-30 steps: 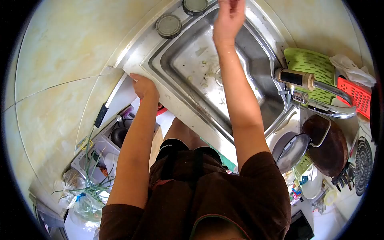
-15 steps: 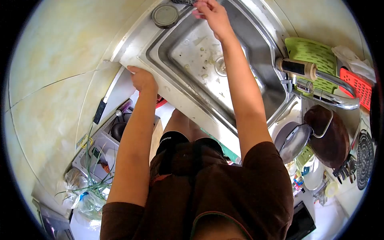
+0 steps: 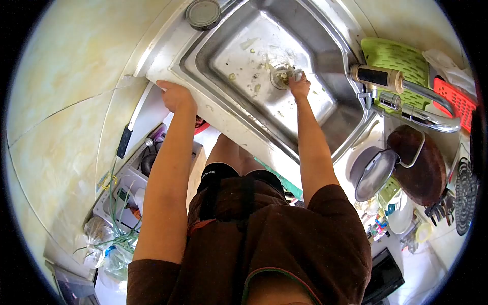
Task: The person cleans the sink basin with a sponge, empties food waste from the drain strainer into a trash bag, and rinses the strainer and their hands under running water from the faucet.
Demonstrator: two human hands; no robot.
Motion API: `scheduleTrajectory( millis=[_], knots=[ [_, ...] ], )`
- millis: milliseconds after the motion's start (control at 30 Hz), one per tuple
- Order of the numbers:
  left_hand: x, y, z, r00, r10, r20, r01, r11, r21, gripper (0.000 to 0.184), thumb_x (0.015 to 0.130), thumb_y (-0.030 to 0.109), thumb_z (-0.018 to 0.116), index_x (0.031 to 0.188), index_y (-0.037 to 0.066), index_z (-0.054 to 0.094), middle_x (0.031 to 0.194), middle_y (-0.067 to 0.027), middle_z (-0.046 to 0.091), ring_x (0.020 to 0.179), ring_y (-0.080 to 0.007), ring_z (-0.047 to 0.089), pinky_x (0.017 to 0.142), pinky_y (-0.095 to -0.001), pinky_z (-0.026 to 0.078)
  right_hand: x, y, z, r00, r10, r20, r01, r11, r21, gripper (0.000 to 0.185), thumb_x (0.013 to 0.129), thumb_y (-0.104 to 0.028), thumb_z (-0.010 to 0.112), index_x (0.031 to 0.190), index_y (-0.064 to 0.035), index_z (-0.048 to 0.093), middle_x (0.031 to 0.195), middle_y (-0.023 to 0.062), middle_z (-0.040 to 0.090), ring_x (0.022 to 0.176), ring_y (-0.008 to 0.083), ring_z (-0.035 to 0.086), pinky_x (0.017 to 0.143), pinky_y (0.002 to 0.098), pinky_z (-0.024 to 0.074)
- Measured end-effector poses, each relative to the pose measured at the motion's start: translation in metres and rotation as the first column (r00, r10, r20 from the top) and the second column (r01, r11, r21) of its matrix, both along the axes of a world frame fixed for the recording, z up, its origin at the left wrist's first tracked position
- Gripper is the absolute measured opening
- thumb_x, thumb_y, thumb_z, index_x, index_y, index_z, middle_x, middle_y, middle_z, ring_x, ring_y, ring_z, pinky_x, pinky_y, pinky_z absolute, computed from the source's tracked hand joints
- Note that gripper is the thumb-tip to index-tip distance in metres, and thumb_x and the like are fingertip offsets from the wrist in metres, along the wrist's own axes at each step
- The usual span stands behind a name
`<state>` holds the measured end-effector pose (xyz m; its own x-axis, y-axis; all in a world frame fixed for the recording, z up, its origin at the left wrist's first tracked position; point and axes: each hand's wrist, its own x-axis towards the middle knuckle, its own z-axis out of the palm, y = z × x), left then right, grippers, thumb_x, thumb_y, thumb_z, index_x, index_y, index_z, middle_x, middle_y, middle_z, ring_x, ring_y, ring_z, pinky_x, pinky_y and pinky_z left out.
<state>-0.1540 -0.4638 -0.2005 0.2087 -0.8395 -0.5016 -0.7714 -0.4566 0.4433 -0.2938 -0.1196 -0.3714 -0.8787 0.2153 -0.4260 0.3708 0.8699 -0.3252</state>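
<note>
Inside the steel sink [image 3: 325, 66], my right hand [image 3: 301, 86] is down at the right side of the round drain [image 3: 278, 76]. Its fingers are bent together around a small shiny thing at the drain's rim, too small to make out. Wet food scraps [image 3: 257, 88] lie scattered over the sink floor, and more sit in the drain. My left hand [image 3: 178, 97] rests on the front edge of the white counter [image 3: 218, 109], its fingers curled over it. A round lidded tin [image 3: 203, 13] stands on the counter at the sink's upper left corner.
A faucet [image 3: 378, 81] juts in from the right, beside a green rack [image 3: 396, 66] and a red basket [image 3: 454, 104]. Pans [image 3: 376, 175] and a dark round board [image 3: 417, 168] lean below. Plastic bags and green stalks [image 3: 119, 236] lie lower left.
My right hand has come down from the sink's far edge to the drain. My left hand stays on the counter edge. The view has shifted slightly.
</note>
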Motion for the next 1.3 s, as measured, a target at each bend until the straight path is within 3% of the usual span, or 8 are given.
scheduleTrajectory(
  millis=[167, 500, 800, 933, 1000, 1067, 1233, 1300],
  knots=[
    [-0.003, 0.002, 0.006, 1.000, 0.002, -0.001, -0.002, 1.000, -0.018, 0.076, 0.094, 0.056, 0.016, 0.121, -0.005, 0.053, 0.115, -0.0271, 0.058, 0.107, -0.0424, 0.055, 0.095, -0.0467, 0.043, 0.018, -0.036, -0.024, 0.921, 0.332, -0.204, -0.360, 0.925, -0.122, 0.071, 0.077, -0.039, 0.068, 0.136, -0.0125, 0.041, 0.131, 0.0277, 0.037, 0.121, 0.0434, 0.038, 0.100, 0.0480, 0.0371],
    [-0.005, 0.005, 0.009, 0.997, 0.048, -0.059, -0.051, 0.997, -0.055, 0.074, 0.094, 0.056, 0.020, 0.122, -0.004, 0.053, 0.116, -0.0269, 0.057, 0.108, -0.0421, 0.055, 0.096, -0.0469, 0.043, 0.053, -0.095, 0.024, 0.813, 0.577, -0.071, -0.581, 0.803, -0.130, 0.076, 0.072, -0.045, 0.075, 0.127, -0.0016, 0.044, 0.125, 0.0287, 0.038, 0.112, 0.0423, 0.045, 0.094, 0.0443, 0.0415],
    [-0.007, 0.007, 0.015, 0.999, 0.037, -0.022, -0.038, 0.998, -0.054, 0.076, 0.093, 0.058, 0.020, 0.123, -0.004, 0.051, 0.117, -0.0268, 0.057, 0.108, -0.0417, 0.055, 0.095, -0.0470, 0.043, 0.074, -0.121, -0.006, 0.653, 0.757, 0.000, -0.699, 0.603, -0.386, 0.022, 0.075, -0.004, 0.060, 0.097, -0.0058, 0.065, 0.089, 0.0115, 0.065, 0.091, 0.0305, 0.061, 0.079, 0.0392, 0.0483],
    [-0.012, 0.011, 0.027, 0.994, 0.072, -0.082, -0.075, 0.996, -0.044, 0.076, 0.093, 0.058, 0.021, 0.123, -0.004, 0.051, 0.116, -0.0267, 0.057, 0.107, -0.0414, 0.055, 0.095, -0.0462, 0.043, 0.037, -0.126, -0.003, 0.906, 0.406, 0.117, -0.197, 0.651, -0.734, 0.021, 0.075, 0.000, 0.057, 0.093, -0.0040, 0.066, 0.073, 0.0041, 0.061, 0.066, 0.0110, 0.058, 0.056, 0.0269, 0.0464],
    [-0.007, 0.007, 0.014, 0.995, 0.059, -0.086, -0.064, 0.996, -0.064, 0.076, 0.093, 0.059, 0.021, 0.123, -0.004, 0.051, 0.116, -0.0263, 0.057, 0.107, -0.0415, 0.055, 0.095, -0.0459, 0.043, 0.003, -0.121, -0.012, 0.994, 0.112, -0.018, -0.088, 0.660, -0.746, 0.022, 0.080, -0.005, 0.055, 0.098, -0.0061, 0.067, 0.073, 0.0058, 0.064, 0.065, 0.0149, 0.060, 0.057, 0.0296, 0.0465],
    [-0.005, 0.004, 0.009, 0.996, 0.052, -0.075, -0.057, 0.996, -0.062, 0.076, 0.093, 0.059, 0.021, 0.123, -0.004, 0.051, 0.116, -0.0262, 0.058, 0.108, -0.0414, 0.055, 0.095, -0.0455, 0.043, -0.039, -0.116, -0.017, 0.914, 0.154, -0.375, -0.272, 0.919, -0.286, 0.022, 0.084, -0.013, 0.052, 0.101, -0.0110, 0.066, 0.075, 0.0126, 0.065, 0.069, 0.0234, 0.062, 0.063, 0.0374, 0.0487],
    [-0.006, 0.002, 0.011, 0.999, 0.033, -0.019, -0.033, 0.999, -0.025, 0.076, 0.093, 0.059, 0.021, 0.123, -0.004, 0.052, 0.116, -0.0268, 0.057, 0.108, -0.0411, 0.054, 0.095, -0.0446, 0.043, -0.089, -0.121, -0.047, 0.941, 0.175, -0.289, -0.271, 0.901, -0.339, 0.041, 0.085, -0.027, 0.057, 0.120, -0.0037, 0.057, 0.119, 0.0224, 0.056, 0.110, 0.0355, 0.051, 0.097, 0.0411, 0.0404],
    [-0.006, 0.003, 0.009, 0.997, 0.064, -0.048, -0.066, 0.997, -0.041, 0.077, 0.093, 0.059, 0.020, 0.122, -0.004, 0.052, 0.117, -0.0266, 0.057, 0.108, -0.0410, 0.054, 0.094, -0.0447, 0.042, -0.087, -0.138, -0.068, 0.754, 0.487, -0.440, -0.580, 0.809, -0.098, 0.047, 0.085, -0.037, 0.057, 0.123, -0.0085, 0.054, 0.118, 0.0240, 0.051, 0.109, 0.0386, 0.051, 0.096, 0.0438, 0.0416]
  ],
)
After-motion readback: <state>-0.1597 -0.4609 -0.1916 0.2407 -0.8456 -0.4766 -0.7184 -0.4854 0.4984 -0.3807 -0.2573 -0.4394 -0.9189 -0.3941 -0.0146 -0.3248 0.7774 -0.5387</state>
